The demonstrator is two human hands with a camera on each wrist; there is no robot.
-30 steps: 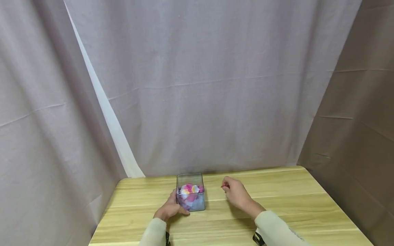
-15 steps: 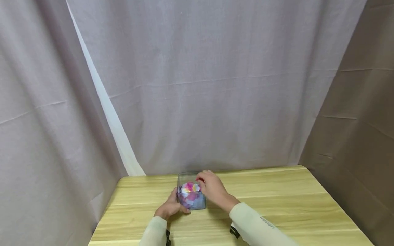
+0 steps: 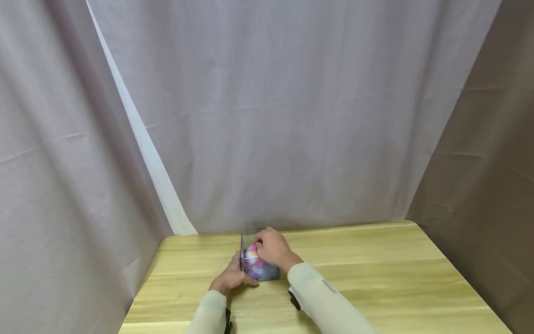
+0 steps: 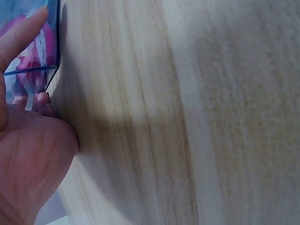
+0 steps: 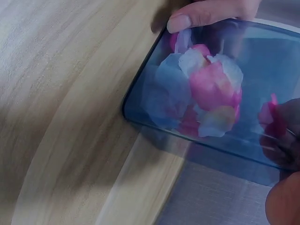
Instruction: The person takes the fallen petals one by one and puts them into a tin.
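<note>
A clear, bluish plastic box (image 3: 247,237) stands on the table with a pile of pink, white and yellowish petals (image 5: 213,86) at its near end. My left hand (image 3: 232,275) grips the box, its thumb (image 4: 26,35) across the near wall and its other fingers along the left side. Reaching over the right wall, my right hand (image 3: 273,248) has its fingertips inside the box, above the petals. Between those fingertips it pinches a pink petal (image 5: 268,115), seen through the plastic in the right wrist view. Part of the pile is hidden by the right hand in the head view.
The wooden table (image 3: 375,269) spreads to both sides of the box. Its far edge lies just behind the box, close to a grey curtain (image 3: 300,139). More curtain hangs at the left and right.
My right hand has moved left from the bare table to inside the box, carrying the pink petal. The left hand keeps its grip on the box.
</note>
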